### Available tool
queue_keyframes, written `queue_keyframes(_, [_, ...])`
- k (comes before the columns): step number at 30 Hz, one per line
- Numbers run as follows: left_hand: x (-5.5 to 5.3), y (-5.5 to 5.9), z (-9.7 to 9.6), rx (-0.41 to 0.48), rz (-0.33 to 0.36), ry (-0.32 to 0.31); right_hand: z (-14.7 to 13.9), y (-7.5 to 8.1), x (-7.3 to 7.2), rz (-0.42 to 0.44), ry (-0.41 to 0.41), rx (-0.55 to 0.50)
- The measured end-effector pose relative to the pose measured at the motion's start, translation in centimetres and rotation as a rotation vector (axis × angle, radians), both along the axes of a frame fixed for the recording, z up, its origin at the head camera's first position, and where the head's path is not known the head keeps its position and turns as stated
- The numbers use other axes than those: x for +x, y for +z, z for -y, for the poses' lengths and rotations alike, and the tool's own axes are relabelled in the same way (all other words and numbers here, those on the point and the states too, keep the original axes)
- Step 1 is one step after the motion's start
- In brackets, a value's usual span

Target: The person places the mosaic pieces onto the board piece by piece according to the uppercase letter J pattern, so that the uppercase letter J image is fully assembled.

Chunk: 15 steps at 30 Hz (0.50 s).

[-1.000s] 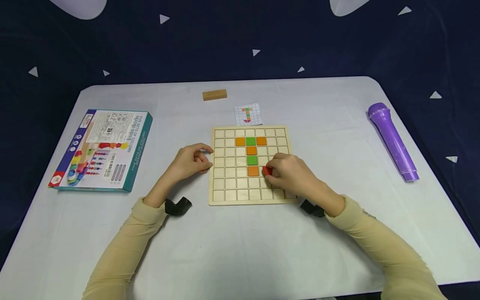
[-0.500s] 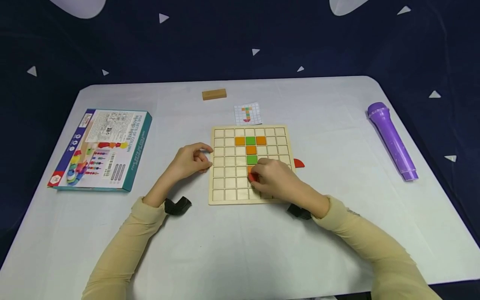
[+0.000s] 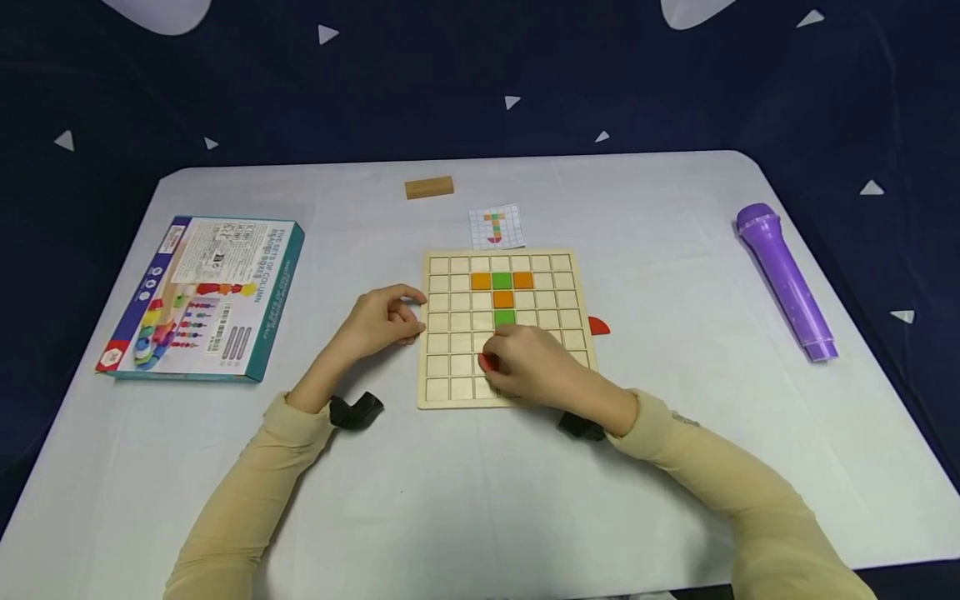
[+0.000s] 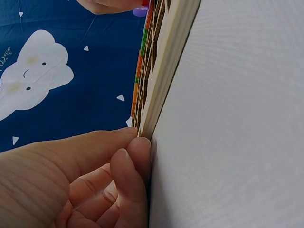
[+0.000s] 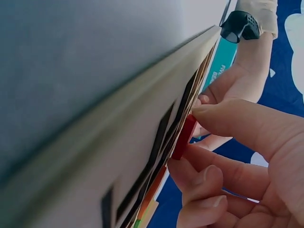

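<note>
Between the thumb and fingers of my right hand (image 3: 536,362) is a small red block (image 5: 184,137), held low over the front half of a wooden grid board (image 3: 450,367). An orange square (image 3: 480,282), a green square (image 3: 502,281) and several like tiles lie in the grid. My right hand hides some front cells. My left hand (image 3: 378,323) touches the board's left edge with thumb and fingertips, its other fingers bent. In the left wrist view these fingertips (image 4: 140,147) meet the board's side. A red rounded piece (image 3: 598,326) lies beside the board's right edge.
A pattern card (image 3: 496,227) lies behind the board, with a wooden block (image 3: 429,187) farther back. On the left lies a flat toy box (image 3: 206,300). A purple tube (image 3: 786,283) lies on the right.
With the red block in its grip, my right hand has moved left over the board, uncovering the red piece at the right edge. My left hand has stayed in place.
</note>
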<state>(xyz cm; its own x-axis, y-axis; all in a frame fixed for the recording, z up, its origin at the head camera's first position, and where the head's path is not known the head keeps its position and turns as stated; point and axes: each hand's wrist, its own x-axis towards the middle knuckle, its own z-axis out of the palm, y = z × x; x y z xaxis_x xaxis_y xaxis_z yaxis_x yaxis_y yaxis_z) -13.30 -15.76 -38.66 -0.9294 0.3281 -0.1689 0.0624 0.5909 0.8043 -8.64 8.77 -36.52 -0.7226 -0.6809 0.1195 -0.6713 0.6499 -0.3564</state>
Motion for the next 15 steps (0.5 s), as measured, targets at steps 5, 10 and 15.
queue_keyframes(5, [0.04, 0.01, 0.05, -0.002, 0.005, 0.002, 0.47, 0.04, -0.29, 0.020, 0.006, 0.049])
queue_keyframes(10, [0.01, -0.01, 0.06, 0.007, 0.007, -0.002, 0.71, -0.07, -0.56, 0.013, 0.018, 0.061])
queue_keyframes(15, [-0.05, -0.01, 0.05, 0.020, 0.010, -0.002, 0.75, -0.15, -0.75, 0.015, 0.012, 0.063])
